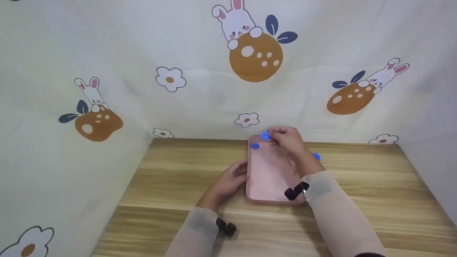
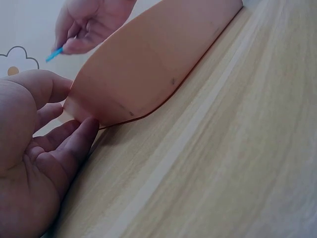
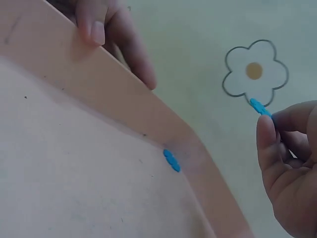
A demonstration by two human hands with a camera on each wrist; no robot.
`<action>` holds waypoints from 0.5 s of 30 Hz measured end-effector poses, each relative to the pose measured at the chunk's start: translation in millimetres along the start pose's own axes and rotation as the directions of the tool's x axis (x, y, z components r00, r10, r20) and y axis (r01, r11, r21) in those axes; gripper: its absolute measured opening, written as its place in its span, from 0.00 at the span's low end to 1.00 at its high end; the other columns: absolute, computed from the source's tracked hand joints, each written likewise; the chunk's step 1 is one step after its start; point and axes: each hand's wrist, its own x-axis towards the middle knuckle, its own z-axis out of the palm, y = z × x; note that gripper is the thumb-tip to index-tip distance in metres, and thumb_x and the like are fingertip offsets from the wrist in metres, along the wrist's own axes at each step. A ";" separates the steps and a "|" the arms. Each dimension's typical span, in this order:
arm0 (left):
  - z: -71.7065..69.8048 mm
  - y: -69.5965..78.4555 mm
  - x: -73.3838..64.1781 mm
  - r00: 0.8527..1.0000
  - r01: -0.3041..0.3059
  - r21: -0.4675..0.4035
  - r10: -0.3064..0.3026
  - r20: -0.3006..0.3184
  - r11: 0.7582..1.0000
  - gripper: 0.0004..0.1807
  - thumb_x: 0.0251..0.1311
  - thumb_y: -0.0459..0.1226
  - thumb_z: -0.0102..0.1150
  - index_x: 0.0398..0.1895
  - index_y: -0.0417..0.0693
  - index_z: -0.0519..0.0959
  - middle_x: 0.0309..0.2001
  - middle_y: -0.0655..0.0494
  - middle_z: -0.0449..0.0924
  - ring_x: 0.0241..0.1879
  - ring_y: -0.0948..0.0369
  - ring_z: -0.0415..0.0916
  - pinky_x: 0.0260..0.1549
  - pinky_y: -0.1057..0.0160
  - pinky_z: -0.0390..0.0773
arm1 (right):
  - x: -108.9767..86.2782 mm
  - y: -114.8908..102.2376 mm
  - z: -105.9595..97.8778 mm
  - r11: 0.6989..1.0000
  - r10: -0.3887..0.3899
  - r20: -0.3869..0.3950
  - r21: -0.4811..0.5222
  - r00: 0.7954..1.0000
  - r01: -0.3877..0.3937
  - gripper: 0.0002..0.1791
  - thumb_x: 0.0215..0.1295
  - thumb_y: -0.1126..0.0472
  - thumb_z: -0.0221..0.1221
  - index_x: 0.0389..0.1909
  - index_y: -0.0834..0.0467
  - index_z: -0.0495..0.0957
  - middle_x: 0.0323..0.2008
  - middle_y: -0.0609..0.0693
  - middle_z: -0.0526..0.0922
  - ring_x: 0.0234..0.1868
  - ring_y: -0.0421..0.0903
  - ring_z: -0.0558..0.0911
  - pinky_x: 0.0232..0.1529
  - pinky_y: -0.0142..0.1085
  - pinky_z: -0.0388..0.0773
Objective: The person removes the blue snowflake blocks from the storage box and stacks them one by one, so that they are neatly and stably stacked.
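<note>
My right hand (image 1: 287, 139) pinches a blue snowflake disc (image 1: 265, 135), a small flat toy piece with a notched edge, between thumb and fingers. It holds the disc over the far end of a shallow pink tray (image 1: 267, 175). A second blue disc (image 3: 172, 160) lies inside the tray, close to a corner. My left hand (image 1: 228, 180) holds the tray's left wall; in the right wrist view one fingertip (image 3: 97, 34) overlaps the rim. The left wrist view shows its other fingers against the wall's outer face.
Another blue disc (image 1: 316, 156) lies on the wooden table (image 1: 178, 171), right of the tray and partly behind my right forearm. A pale cloth (image 1: 200, 103) printed with rabbits and flowers rises behind the table. Black wrist cameras (image 1: 226, 227) sit on both sleeves.
</note>
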 end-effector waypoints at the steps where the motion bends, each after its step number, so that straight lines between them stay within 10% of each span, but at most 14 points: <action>1: 0.4 0.1 0.0 1.000 0.004 0.002 -0.004 -0.002 1.000 0.34 0.76 0.32 0.59 0.82 0.47 0.64 0.77 0.42 0.72 0.79 0.49 0.69 0.78 0.52 0.73 | -4.3 -0.4 -5.0 1.000 0.006 -0.007 0.024 1.000 -0.006 0.19 0.76 0.62 0.63 0.61 0.68 0.83 0.43 0.51 0.90 0.38 0.40 0.89 0.45 0.32 0.92; 15: 1.5 2.8 -0.6 1.000 0.027 0.013 -0.027 -0.009 1.000 0.34 0.76 0.32 0.59 0.83 0.47 0.63 0.78 0.44 0.71 0.79 0.49 0.69 0.79 0.51 0.72 | -49.0 17.8 -80.0 0.986 -0.026 -0.138 0.160 0.990 0.048 0.22 0.78 0.60 0.63 0.63 0.71 0.79 0.36 0.42 0.91 0.35 0.38 0.90 0.46 0.29 0.91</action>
